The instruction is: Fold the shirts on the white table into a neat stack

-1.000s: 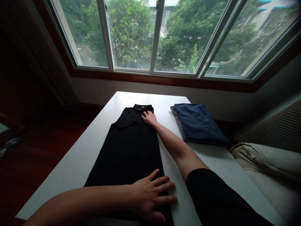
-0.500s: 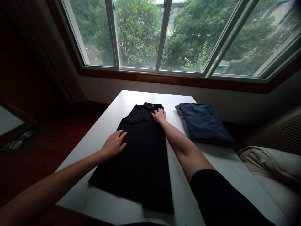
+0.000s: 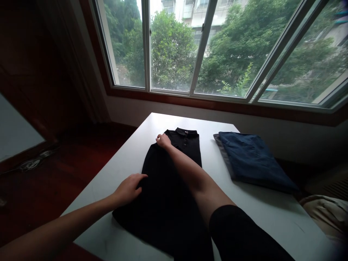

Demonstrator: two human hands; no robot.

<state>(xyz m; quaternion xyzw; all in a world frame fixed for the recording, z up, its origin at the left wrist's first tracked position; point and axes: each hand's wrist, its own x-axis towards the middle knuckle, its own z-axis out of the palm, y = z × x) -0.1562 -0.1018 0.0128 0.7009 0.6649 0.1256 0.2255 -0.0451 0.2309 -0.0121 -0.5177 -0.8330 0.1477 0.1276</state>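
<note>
A black short-sleeved polo shirt point(image 3: 163, 203) lies lengthwise on the white table point(image 3: 119, 159), its collar and buttons at the far end. My right hand point(image 3: 163, 140) reaches across the shirt, fingers curled on the cloth at the left shoulder. At the shirt's left side edge, my left hand point(image 3: 129, 189) grips the fabric. Its thumb and index finger show on top, while the other fingers are hidden. The side edge between my hands runs in a smooth curve, and the lower left corner looks rounded. My right forearm hides part of the shirt front.
Right of the shirt, a folded dark blue garment point(image 3: 252, 157) rests on a grey one point(image 3: 223, 154). A wide window point(image 3: 174, 90) spans the wall behind the table. Cables point(image 3: 35, 161) lie on the red-brown floor at left, and beige fabric point(image 3: 326, 214) sits at lower right.
My right hand has moved left from the collar to the left shoulder and closed on the cloth. My left hand has closed at the side edge. The view has tilted up and shifted left.
</note>
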